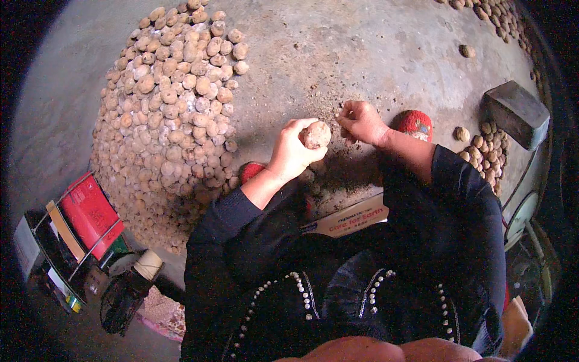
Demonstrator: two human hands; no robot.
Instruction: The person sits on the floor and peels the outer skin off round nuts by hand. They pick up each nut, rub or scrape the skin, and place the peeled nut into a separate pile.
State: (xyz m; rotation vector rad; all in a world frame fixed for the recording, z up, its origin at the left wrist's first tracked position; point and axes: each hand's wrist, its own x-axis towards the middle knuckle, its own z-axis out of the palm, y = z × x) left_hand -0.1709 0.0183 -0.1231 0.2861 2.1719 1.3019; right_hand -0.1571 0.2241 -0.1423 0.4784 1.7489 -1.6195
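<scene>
My left hand [295, 147] is wrapped around a round, pale brown tuber [317, 135] with dirt on its skin; it looks like a potato or a corm. Just to the right, my right hand [360, 122] is apart from the tuber, its fingers curled and thumb close to the forefinger. Whether a small bit is pinched there I cannot tell. Dirt crumbs [323, 97] are scattered over the concrete floor beneath both hands. To the left spreads a large heap of similar tubers [169, 108], some dusted with white.
Red shoes [414, 124] and a printed cardboard piece [348, 217] are close below my hands. On the right are a dark block-shaped container [518, 113] and a smaller tuber pile [491, 154]. More tubers [495, 16] lie at upper right. A rack with a red item [92, 215] stands lower left.
</scene>
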